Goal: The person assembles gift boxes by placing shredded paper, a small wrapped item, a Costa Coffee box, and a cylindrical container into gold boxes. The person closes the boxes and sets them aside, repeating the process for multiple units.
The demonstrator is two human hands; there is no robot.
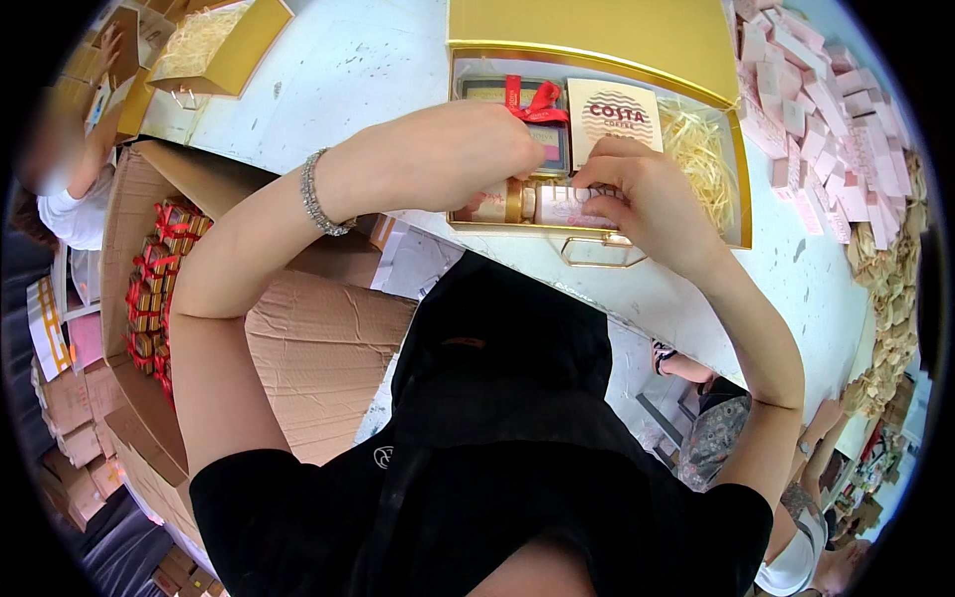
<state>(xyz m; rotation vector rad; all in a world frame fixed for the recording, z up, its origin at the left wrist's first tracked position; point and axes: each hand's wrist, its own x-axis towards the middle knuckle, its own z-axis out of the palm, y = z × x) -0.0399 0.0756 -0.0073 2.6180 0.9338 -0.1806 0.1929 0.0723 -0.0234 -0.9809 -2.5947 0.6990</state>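
A gold gift box [744,179] lies open before me, its lid [589,22] tilted back at the far side. My left hand [470,153] reaches into its left part, over a honey jar [489,205] and beside a chocolate box with a red ribbon bow [543,104]; its fingertips are hidden. My right hand [645,194] touches a pale pink box [556,205] at the near wall, thumb and fingers bent round its right end. A cream Costa coffee box [612,108] stands behind the fingers. Pale shredded filler [697,164] fills the right part. A metal handle [600,252] juts from the near side.
At the right lie many pink boxes [813,112] and tan paper bundles [888,298]. An open carton [123,298] with ribboned boxes [157,276] stands at my left. Another gold box with filler [224,45] is at the back left, near a co-worker's arm [93,145].
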